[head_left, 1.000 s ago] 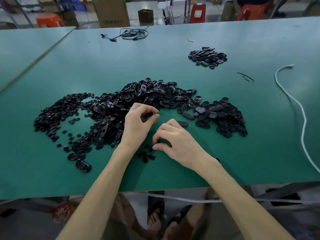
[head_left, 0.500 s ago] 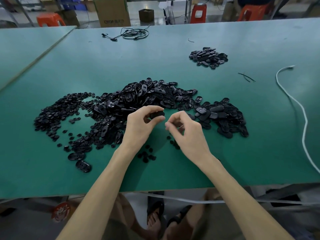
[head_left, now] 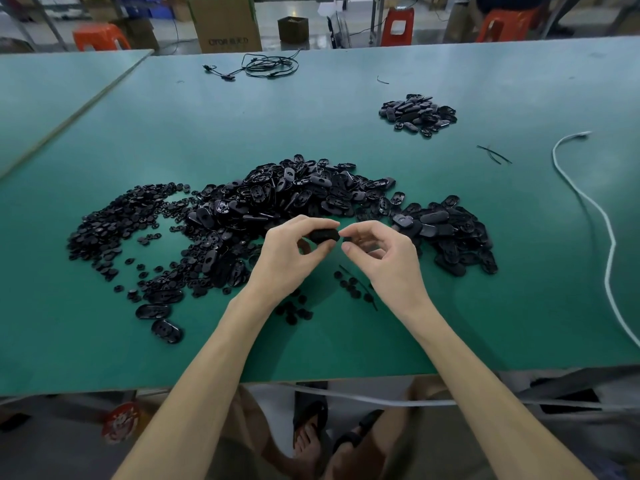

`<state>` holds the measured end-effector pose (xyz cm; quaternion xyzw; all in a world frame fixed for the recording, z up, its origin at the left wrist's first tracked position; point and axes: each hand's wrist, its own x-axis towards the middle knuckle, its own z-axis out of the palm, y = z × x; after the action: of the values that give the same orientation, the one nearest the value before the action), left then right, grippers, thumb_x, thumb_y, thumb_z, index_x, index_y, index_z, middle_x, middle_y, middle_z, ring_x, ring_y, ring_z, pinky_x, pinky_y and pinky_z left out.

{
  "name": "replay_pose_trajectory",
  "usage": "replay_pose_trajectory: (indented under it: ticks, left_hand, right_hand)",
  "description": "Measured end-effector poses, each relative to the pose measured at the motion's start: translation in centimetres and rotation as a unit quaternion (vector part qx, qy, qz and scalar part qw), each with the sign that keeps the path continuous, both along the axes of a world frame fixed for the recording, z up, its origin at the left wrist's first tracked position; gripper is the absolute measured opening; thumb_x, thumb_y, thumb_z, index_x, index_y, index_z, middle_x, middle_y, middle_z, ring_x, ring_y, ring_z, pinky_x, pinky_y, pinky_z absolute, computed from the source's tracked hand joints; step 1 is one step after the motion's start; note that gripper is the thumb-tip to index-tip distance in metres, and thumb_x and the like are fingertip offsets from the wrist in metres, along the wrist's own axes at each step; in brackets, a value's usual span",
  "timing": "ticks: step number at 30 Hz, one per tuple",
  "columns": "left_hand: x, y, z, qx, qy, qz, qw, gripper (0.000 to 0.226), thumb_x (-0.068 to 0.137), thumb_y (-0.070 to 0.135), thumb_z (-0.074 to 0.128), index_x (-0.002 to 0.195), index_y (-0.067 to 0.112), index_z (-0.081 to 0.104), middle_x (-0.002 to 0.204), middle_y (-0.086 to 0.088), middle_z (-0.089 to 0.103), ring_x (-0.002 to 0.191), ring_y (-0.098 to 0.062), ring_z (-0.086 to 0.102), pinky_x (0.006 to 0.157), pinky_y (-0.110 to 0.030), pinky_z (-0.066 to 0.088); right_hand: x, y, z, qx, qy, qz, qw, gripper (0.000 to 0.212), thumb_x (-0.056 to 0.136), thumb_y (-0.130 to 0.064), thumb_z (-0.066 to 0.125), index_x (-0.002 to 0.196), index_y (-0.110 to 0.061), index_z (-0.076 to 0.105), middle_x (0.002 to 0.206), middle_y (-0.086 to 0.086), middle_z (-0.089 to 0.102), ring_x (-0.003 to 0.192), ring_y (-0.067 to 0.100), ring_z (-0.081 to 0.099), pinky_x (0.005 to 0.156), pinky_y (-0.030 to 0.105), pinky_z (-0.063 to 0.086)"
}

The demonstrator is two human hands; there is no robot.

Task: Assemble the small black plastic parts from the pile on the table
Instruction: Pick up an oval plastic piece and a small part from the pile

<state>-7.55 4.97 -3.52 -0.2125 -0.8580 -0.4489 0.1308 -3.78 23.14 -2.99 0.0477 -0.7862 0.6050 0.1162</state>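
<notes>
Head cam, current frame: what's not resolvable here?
Head view only.
- Right hand: whether it pinches a small piece; curled fingers hide it.
- Black part in the left hand grip: shape hidden by fingers, blurred.
- Far pile: assembled or not, too small.
- White cable: cut off by the right edge.

Piles of small black parts: two, one large pile (head_left: pixel 277 202) mid-frame, its pieces too many to count, one small pile (head_left: pixel 417 114) upper right. Hands: two, left hand (head_left: pixel 287 261) and right hand (head_left: pixel 389 265), with one oval part (head_left: pixel 323 235) in the left. Orange stools (head_left: pixel 98 36) along the top edge: three; white cable (head_left: pixel 588 202), right: one; black cable (head_left: pixel 270 65), top centre: one.
</notes>
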Motion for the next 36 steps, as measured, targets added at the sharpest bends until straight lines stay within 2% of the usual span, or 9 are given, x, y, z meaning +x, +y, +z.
replay_pose_trajectory:
  ticks: [7, 12, 15, 20, 26, 36]
  left_hand:
    - [0.0, 0.04, -0.03, 0.017, -0.003, -0.017, 1.0, 0.035, 0.094, -0.002, 0.07, 0.124, 0.016, 0.074, 0.114, 0.007, 0.074, 0.099, -0.004, 0.072, 0.09, -0.021, 0.056]
    - [0.12, 0.05, 0.12, 0.052, -0.045, -0.024, 0.997, 0.029, 0.093, 0.003, 0.075, 0.12, 0.014, 0.073, 0.111, -0.001, 0.072, 0.081, -0.002, 0.074, 0.076, -0.016, 0.058]
    - [0.18, 0.14, 0.12, 0.061, -0.064, -0.027, 0.996, 0.024, 0.093, 0.004, 0.075, 0.115, 0.014, 0.073, 0.105, -0.004, 0.074, 0.075, -0.001, 0.074, 0.072, -0.014, 0.056]
    - [0.06, 0.07, -0.04, 0.101, -0.107, -0.04, 0.988, 0.022, 0.093, 0.005, 0.076, 0.113, 0.014, 0.075, 0.095, 0.0, 0.079, 0.083, -0.013, 0.078, 0.078, -0.026, 0.062]
    - [-0.27, -0.26, 0.09, 0.165, -0.124, -0.066, 0.976, 0.023, 0.093, 0.007, 0.076, 0.115, 0.011, 0.076, 0.1, -0.002, 0.08, 0.092, -0.02, 0.078, 0.086, -0.03, 0.061]
    - [-0.17, 0.2, 0.05, 0.206, -0.152, -0.09, 0.962, 0.026, 0.093, 0.005, 0.076, 0.118, 0.009, 0.076, 0.103, -0.006, 0.08, 0.092, -0.022, 0.077, 0.088, -0.028, 0.06]
  right_hand:
    - [-0.08, -0.06, -0.05, 0.0, -0.006, -0.009, 1.0, 0.015, 0.091, -0.007, 0.078, 0.103, -0.015, 0.077, 0.093, -0.007, 0.077, 0.087, 0.009, 0.072, 0.089, 0.029, 0.059]
    - [-0.21, 0.0, -0.27, -0.013, -0.011, -0.016, 1.0, 0.016, 0.09, -0.009, 0.08, 0.103, -0.017, 0.074, 0.093, -0.003, 0.078, 0.089, 0.013, 0.074, 0.088, 0.031, 0.059]
    - [-0.26, 0.1, -0.35, -0.016, -0.011, -0.015, 1.0, 0.013, 0.089, -0.01, 0.08, 0.098, -0.017, 0.075, 0.09, -0.007, 0.078, 0.086, 0.009, 0.073, 0.086, 0.028, 0.058]
    - [-0.3, 0.24, -0.49, -0.029, -0.018, -0.021, 0.999, 0.011, 0.092, -0.01, 0.078, 0.099, -0.018, 0.076, 0.089, -0.006, 0.078, 0.083, 0.011, 0.074, 0.076, 0.024, 0.055]
    - [-0.16, 0.24, -0.32, -0.051, -0.013, -0.016, 0.998, 0.011, 0.094, -0.009, 0.075, 0.096, -0.02, 0.074, 0.089, -0.004, 0.079, 0.078, 0.013, 0.074, 0.067, 0.021, 0.053]
    - [-0.06, 0.3, -0.44, -0.054, 0.007, -0.046, 0.997, 0.012, 0.092, -0.012, 0.078, 0.095, -0.023, 0.076, 0.089, -0.006, 0.076, 0.086, 0.016, 0.073, 0.078, 0.032, 0.056]
